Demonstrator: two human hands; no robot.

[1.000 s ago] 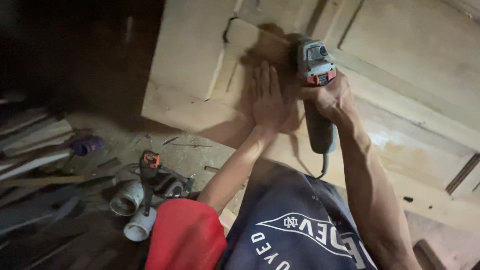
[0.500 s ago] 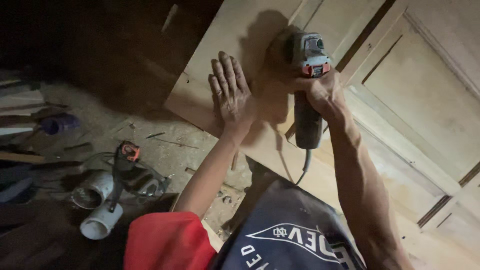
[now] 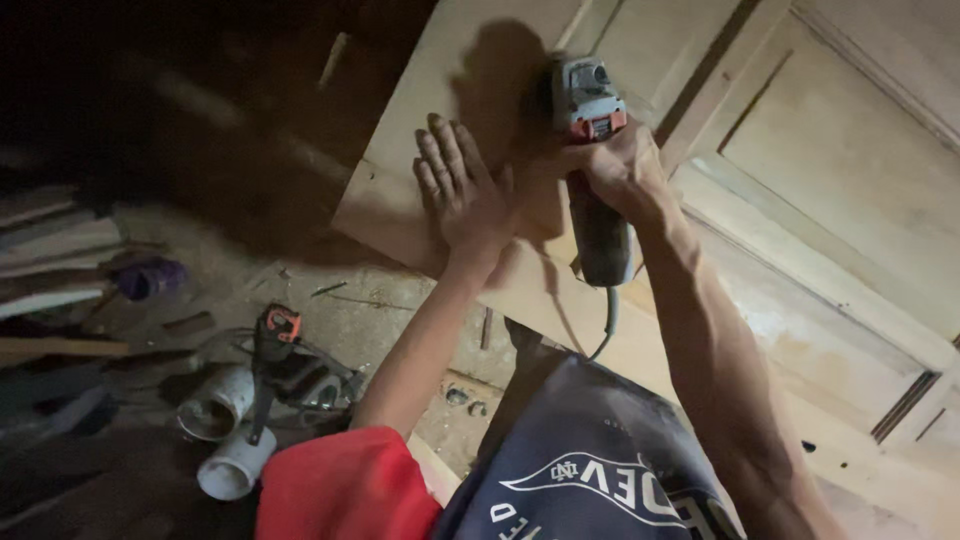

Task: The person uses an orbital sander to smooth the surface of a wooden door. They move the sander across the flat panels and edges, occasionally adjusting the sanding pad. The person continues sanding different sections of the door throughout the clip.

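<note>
On the dusty floor point(image 3: 380, 320) at far left, two white pipe pieces point(image 3: 222, 440) and a dark power tool point(image 3: 275, 360) are lying. Next, the left hand point(image 3: 465, 195) is pressing flat, fingers spread, on the panelled wooden door point(image 3: 850, 160). Just beside it, the right hand point(image 3: 620, 170) is keeping its grip closed around the grey angle grinder point(image 3: 592, 170), whose head is resting against the door.

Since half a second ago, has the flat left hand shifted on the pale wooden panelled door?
Cannot tell. The left hand lies flat near the pale wooden panelled door's lower left edge in both pictures; the camera itself shifted.
</note>
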